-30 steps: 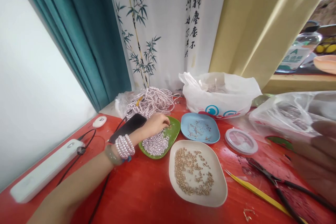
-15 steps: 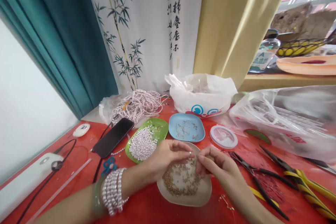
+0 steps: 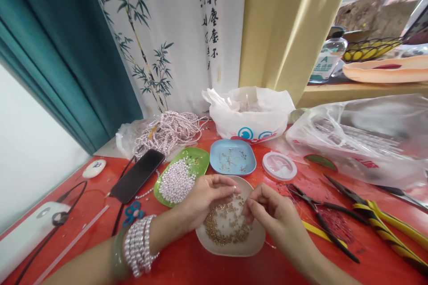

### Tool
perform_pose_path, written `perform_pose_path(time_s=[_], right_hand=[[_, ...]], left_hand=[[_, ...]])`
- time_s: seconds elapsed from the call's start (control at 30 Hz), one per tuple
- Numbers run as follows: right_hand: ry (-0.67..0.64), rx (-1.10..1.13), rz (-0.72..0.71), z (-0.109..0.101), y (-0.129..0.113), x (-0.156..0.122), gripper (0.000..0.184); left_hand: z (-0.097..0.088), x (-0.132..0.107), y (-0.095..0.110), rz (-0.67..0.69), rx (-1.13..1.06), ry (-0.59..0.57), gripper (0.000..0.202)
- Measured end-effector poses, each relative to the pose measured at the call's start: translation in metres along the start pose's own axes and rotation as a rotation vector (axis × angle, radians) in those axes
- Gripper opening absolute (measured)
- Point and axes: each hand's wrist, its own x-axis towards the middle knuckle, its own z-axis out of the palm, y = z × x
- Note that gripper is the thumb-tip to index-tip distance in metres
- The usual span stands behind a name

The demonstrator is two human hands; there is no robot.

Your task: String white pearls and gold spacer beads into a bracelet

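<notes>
A person works beads by hand at a red surface [image 3: 174, 254], both wrists brought in over a cream plate [image 3: 230, 252] of gold beads [image 3: 216, 233]. The left hand [image 3: 234, 189] comes in from the plate's ten o'clock, thumb and fingertip pinching a small pale bead [image 3: 235, 190] above the plate's twelve o'clock side. The right hand [image 3: 248, 210] enters at three o'clock, thumb and forefinger pressed together near the other's fingertips but apart from them; from where I stand, I cannot tell whether anything thin is caught there. Pearl bracelets [image 3: 138, 246] and a green bangle [image 3: 119, 254] circle the left wrist.

Around the cream plate, a green tray [image 3: 202, 165] heaped with pearly beads [image 3: 177, 181] sits at ten to eleven o'clock and a blue tray [image 3: 217, 153] of small metal pieces at twelve. A round case [image 3: 279, 166] lies at one o'clock, with dark-handled pliers [image 3: 314, 206] at two to three. Looped pearl strands [image 3: 170, 131] pile up at eleven, beyond the green tray; a phone [image 3: 137, 176] rests at ten.
</notes>
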Motion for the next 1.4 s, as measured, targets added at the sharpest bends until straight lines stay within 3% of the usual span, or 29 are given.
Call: perform_pose_path(time_s=[0.5,0.77,1.4], right_hand=[[0.011,-0.113,0.027,0.0003,-0.004,0.0036,0.012],[-0.011,-0.06,0.021,-0.0005,-0.0024,0.0014,0.013],[-0.019,-0.027,-0.008,-0.0005,-0.0023,0.0013,0.014]], left_hand=[[0.0034,-0.0024,-0.0003,0.037,0.074,0.007,0.01],[0.0019,-0.0028,-0.0025,0.1,0.132,0.027,0.009],[0.0019,-0.0021,-0.0009,0.086,0.115,0.064,0.012]])
